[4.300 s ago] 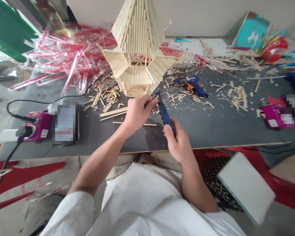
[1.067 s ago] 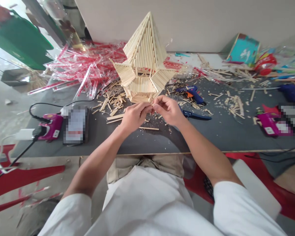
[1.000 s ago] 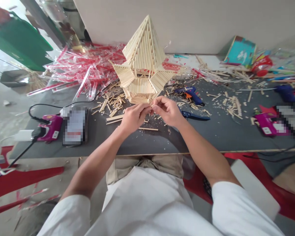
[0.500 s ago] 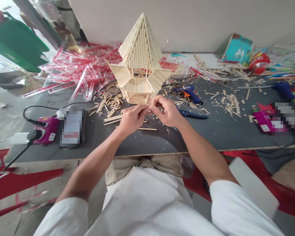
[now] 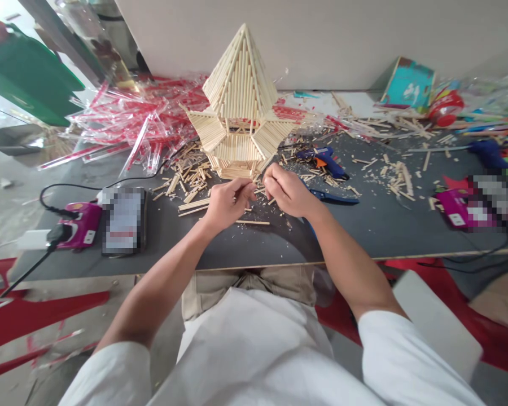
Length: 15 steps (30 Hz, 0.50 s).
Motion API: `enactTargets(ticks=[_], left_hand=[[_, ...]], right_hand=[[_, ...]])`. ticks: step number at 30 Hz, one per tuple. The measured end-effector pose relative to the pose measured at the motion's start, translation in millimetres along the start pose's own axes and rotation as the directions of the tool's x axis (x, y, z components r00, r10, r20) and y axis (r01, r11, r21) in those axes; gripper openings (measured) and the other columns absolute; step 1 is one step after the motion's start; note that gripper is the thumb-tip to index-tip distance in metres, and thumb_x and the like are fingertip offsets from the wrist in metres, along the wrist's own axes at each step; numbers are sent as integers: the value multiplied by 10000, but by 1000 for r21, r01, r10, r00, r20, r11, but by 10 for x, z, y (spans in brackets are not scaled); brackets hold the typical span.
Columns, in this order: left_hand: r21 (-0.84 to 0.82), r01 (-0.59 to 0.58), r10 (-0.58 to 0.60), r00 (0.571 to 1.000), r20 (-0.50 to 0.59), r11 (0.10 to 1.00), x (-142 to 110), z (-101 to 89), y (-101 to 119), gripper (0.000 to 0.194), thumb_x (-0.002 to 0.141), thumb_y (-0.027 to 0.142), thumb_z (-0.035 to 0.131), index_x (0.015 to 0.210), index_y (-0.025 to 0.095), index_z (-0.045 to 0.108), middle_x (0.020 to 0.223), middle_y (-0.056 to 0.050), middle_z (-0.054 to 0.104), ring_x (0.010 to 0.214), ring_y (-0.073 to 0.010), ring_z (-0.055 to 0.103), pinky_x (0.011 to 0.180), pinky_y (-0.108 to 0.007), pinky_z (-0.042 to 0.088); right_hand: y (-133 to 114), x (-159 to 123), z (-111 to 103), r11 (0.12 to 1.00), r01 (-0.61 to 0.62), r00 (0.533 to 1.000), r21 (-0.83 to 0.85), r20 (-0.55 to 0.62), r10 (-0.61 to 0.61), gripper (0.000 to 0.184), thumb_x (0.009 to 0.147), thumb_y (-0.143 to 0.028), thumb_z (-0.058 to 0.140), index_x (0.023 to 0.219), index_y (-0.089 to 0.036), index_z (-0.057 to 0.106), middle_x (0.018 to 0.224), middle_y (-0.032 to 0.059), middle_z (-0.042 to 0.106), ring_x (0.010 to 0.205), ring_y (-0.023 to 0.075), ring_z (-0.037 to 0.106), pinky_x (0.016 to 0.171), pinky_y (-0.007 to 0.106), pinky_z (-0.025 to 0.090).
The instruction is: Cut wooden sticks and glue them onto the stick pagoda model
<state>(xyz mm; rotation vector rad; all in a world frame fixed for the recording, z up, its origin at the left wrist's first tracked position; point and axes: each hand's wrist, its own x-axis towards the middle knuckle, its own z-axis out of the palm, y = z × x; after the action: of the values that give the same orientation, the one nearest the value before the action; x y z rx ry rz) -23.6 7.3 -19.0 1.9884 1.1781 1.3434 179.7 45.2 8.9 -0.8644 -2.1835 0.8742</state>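
A pavilion model built of thin wooden sticks, with a tall pointed roof, stands upright in front of me. Just before its base, my left hand is closed with thumb and fingers pinched; what they hold is hidden or too small to name. A small gap to the right, my right hand is closed too, fingers curled, and its contents cannot be made out. Beside my right wrist lies a pair of blue-handled pliers or cutters. Loose wooden sticks lie left of my left hand.
A blue glue gun lies right of the model, a second glue gun farther right. Red-and-clear plastic wrappers heap at the back left. A phone and a purple power strip with cables are at left. Stick scraps litter the tabletop.
My hands were touching at the fingertips and have come apart. The right hand has shifted slightly right, its fingers more curled. The model stays where it was.
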Motion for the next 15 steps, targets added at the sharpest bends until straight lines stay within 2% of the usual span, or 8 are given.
enactTargets(ticks=[2, 7, 12, 15], left_hand=[[21, -16, 16, 1000, 14, 1000, 1, -4, -16, 227, 1029, 309, 564, 950, 150, 705, 680, 9, 727, 504, -53, 625, 562, -158, 486], [59, -62, 57, 995, 81, 996, 3, -31, -7, 241, 1049, 301, 518, 981, 160, 702, 701, 5, 733, 548, -75, 649, 602, -180, 493], [52, -80, 72, 988, 138, 995, 10, -59, 28, 267, 1045, 281, 510, 883, 167, 688, 697, -2, 735, 544, -86, 645, 618, -199, 499], [9, -45, 43, 985, 168, 999, 14, -67, 41, 283, 1044, 272, 501, 852, 165, 679, 681, 3, 724, 524, -80, 630, 605, -195, 498]], right_hand=[[-10, 3, -2, 1000, -16, 1000, -21, -20, 15, 343, 1057, -512, 437, 846, -248, 500, 678, -31, 533, 614, 134, 491, 663, 331, 400], [-15, 19, 36, 985, -16, 996, 170, -88, 31, 378, 911, -618, 668, 992, -250, 640, 841, -14, 651, 670, 117, 577, 647, 281, 477], [1, 27, 31, 968, -15, 998, 252, -55, 30, 377, 910, -602, 681, 916, -225, 702, 819, -6, 700, 636, 111, 617, 622, 274, 505], [-2, 26, 20, 954, -38, 998, 297, -28, 48, 382, 923, -588, 671, 912, -208, 705, 752, -8, 689, 630, 111, 622, 623, 267, 516]])
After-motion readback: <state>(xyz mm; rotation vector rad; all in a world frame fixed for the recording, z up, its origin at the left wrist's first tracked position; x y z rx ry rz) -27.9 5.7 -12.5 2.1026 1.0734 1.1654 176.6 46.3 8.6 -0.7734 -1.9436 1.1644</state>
